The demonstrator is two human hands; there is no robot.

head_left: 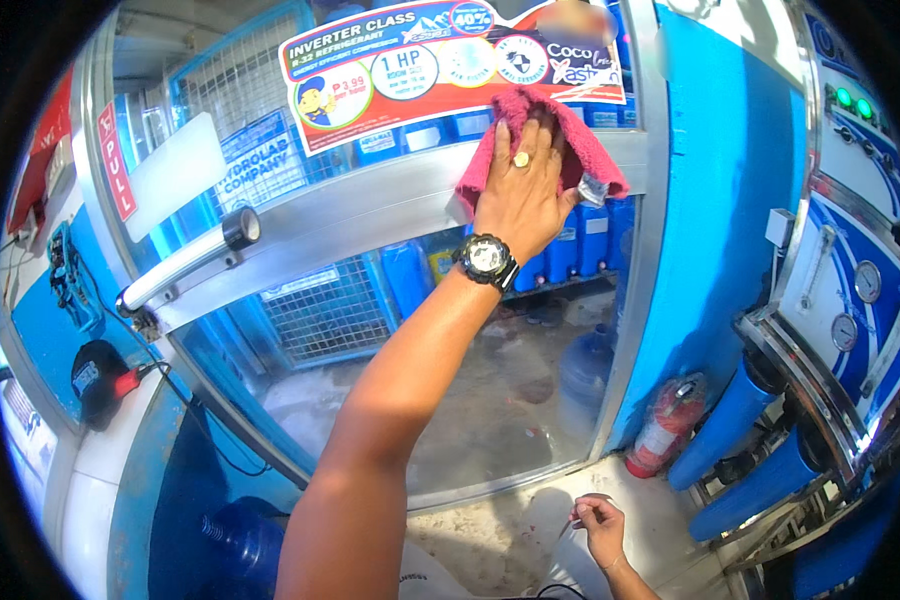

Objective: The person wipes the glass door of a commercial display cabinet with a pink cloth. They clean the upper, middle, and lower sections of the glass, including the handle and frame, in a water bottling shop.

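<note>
My left hand (530, 185) presses a pink cloth (600, 160) against the glass door (510, 400), where the pane meets its wide metal crossbar (400, 195). Its fingers point upward over the cloth, with the thumb on the right side. That wrist carries a black watch, and one finger has a ring. A silvery scrap (592, 191) shows by the cloth's lower right corner. Low in front of me, my right hand (602, 525) is closed with its fingers curled in, away from the door. Whatever it may hold is too small to make out.
A colourful sticker (330, 60) covers the upper pane. The door handle (195, 260) juts out at left, near a dark cap (100, 382) on a ledge. At right stand a wrapped fire extinguisher (667, 425), blue filter housings (725, 425) and a gauge panel (845, 290).
</note>
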